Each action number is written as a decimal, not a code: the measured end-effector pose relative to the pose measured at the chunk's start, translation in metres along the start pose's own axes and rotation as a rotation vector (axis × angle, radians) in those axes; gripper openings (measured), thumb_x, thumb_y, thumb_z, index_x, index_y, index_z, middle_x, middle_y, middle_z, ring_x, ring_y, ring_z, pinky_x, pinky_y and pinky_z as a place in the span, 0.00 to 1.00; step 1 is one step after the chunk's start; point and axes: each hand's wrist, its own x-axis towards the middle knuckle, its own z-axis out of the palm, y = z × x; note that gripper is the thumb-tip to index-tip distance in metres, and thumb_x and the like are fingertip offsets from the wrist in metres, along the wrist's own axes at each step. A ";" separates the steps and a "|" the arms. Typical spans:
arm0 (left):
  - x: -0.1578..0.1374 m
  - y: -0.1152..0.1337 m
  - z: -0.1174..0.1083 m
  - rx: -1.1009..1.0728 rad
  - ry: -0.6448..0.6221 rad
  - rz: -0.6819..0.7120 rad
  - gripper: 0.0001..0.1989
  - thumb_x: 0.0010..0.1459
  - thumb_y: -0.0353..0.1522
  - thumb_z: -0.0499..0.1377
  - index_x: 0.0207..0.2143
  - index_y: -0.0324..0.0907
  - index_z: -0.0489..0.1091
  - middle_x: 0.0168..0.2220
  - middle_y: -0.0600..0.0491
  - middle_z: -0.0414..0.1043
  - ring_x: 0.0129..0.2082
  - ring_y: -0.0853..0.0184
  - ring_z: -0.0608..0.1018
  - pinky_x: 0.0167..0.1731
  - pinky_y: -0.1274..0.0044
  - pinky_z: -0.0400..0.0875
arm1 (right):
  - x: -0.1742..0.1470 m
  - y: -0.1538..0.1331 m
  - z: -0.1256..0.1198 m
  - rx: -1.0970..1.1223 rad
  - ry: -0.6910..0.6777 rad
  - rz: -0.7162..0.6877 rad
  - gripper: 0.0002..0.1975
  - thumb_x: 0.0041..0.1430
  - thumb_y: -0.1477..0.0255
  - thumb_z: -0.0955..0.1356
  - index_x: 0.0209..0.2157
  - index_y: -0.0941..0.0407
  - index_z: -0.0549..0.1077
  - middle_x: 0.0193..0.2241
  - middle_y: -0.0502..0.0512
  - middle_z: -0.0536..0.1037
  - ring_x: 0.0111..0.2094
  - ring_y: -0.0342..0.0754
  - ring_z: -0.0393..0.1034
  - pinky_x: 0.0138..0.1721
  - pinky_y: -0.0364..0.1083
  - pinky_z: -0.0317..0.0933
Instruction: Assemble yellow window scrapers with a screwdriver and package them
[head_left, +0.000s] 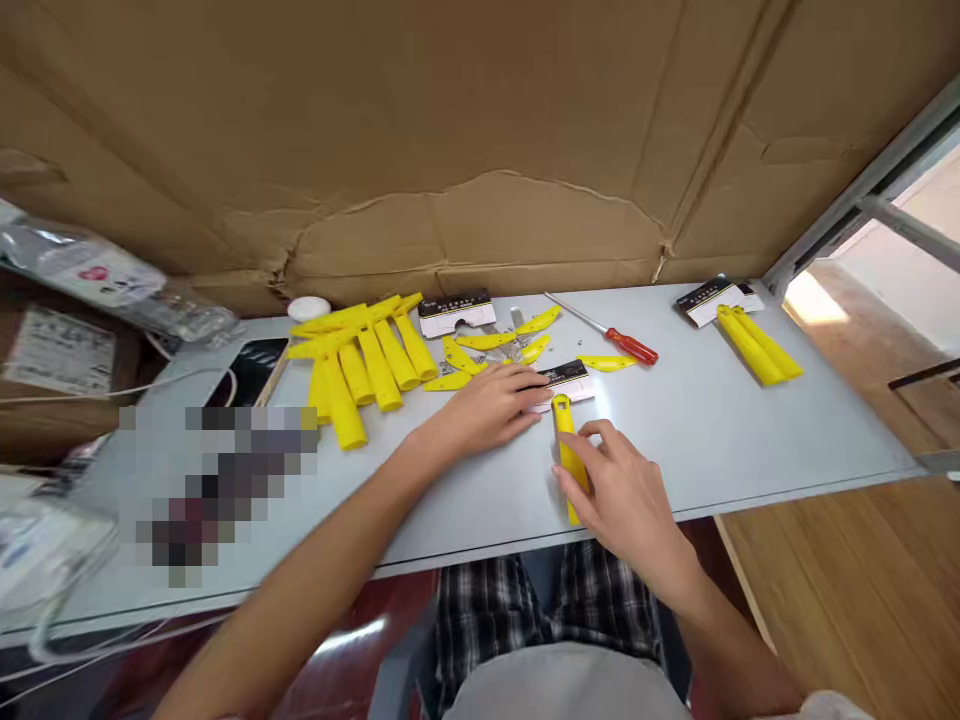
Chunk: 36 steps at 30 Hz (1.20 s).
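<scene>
My left hand (491, 408) lies fairly flat on the table, fingers extended over the left end of a black-and-white printed card (571, 380). My right hand (626, 490) has its thumb and forefinger on a yellow plastic handle (564, 415), which points away from me near the table's front edge and has a hole in its far end. Beyond my left hand lie several curved yellow pieces (487, 341), with loose small metal parts around them. Another curved yellow piece (607, 363) sits just past the card.
A red-handled screwdriver (631, 346) lies behind the card. Several yellow handles (345, 405) are piled at the left. Two yellow handles (761, 350) rest at the right beside a printed card (705, 300). A plastic bottle (112, 275) and white cables (45, 635) are at the left. Cardboard (480, 230) stands behind the table.
</scene>
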 end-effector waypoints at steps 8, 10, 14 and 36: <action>0.001 0.004 -0.005 0.065 0.016 -0.044 0.18 0.77 0.36 0.57 0.60 0.44 0.81 0.64 0.44 0.81 0.64 0.49 0.81 0.62 0.53 0.76 | 0.003 0.006 -0.004 -0.055 -0.066 -0.041 0.21 0.77 0.71 0.63 0.65 0.47 0.75 0.55 0.57 0.81 0.41 0.52 0.82 0.29 0.48 0.57; 0.001 0.005 -0.006 0.073 0.017 -0.050 0.18 0.77 0.36 0.57 0.61 0.43 0.81 0.64 0.43 0.81 0.64 0.48 0.81 0.62 0.52 0.76 | 0.003 0.007 -0.005 -0.042 -0.046 -0.039 0.21 0.77 0.72 0.63 0.65 0.48 0.75 0.54 0.57 0.81 0.41 0.52 0.82 0.30 0.48 0.58; 0.001 0.006 -0.006 0.053 0.016 -0.072 0.18 0.76 0.35 0.58 0.60 0.45 0.82 0.63 0.43 0.82 0.64 0.49 0.81 0.63 0.52 0.76 | 0.002 0.007 -0.005 -0.024 -0.024 -0.029 0.20 0.78 0.69 0.63 0.66 0.48 0.75 0.54 0.57 0.82 0.41 0.52 0.82 0.30 0.48 0.61; -0.092 0.091 0.006 -0.213 0.471 -0.589 0.19 0.74 0.33 0.61 0.65 0.47 0.76 0.54 0.49 0.87 0.50 0.61 0.90 0.58 0.65 0.85 | 0.036 0.101 0.035 0.033 0.304 -0.277 0.30 0.81 0.61 0.60 0.76 0.56 0.67 0.73 0.64 0.72 0.78 0.66 0.61 0.77 0.70 0.61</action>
